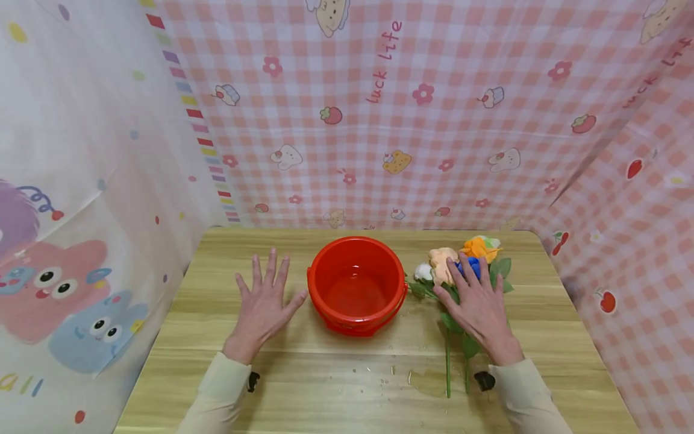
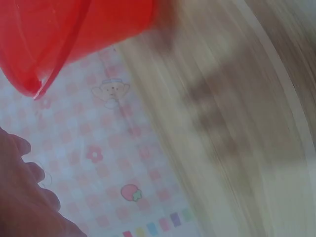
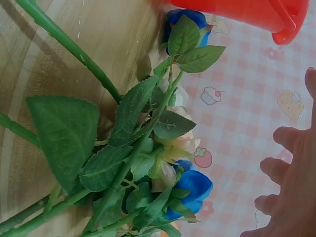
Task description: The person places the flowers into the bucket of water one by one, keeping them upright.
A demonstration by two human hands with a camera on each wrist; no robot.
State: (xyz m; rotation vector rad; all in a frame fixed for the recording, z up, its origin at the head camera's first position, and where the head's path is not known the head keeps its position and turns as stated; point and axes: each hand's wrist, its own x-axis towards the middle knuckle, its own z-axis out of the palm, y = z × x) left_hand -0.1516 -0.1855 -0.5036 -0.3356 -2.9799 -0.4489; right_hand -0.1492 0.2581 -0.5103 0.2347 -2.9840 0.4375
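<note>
Flowers (image 1: 461, 265), a bunch of artificial stems with orange, peach, white and blue heads, lie flat on the wooden bench (image 1: 336, 380) just under the right hand. Working left to right: the left hand (image 1: 264, 307) rests palm down with fingers spread and straight, holding nothing, its thumb tip close beside the red bucket (image 1: 356, 283); the bucket sits between the two hands, with what looks like a little water in the bottom. The right hand (image 1: 477, 304) lies flat on top of the bunch, fingers straight, pressing but not curled round any stem. Risks, as I judge them: with an open grip like that the stems could slide or fan apart under the palm; droplets scattered on the bench nearer the person suggest a slick surface; and a careless sweep from either hand could nudge the bucket and slop its water. From the head camera the leaves are mostly hidden beneath the right hand, while the right wrist view shows serrated leaves (image 3: 118, 148), green stems (image 3: 69, 47) and two blue buds (image 3: 190, 187) clearly. The left wrist view is blurred, giving only bucket wall and bench grain.
</note>
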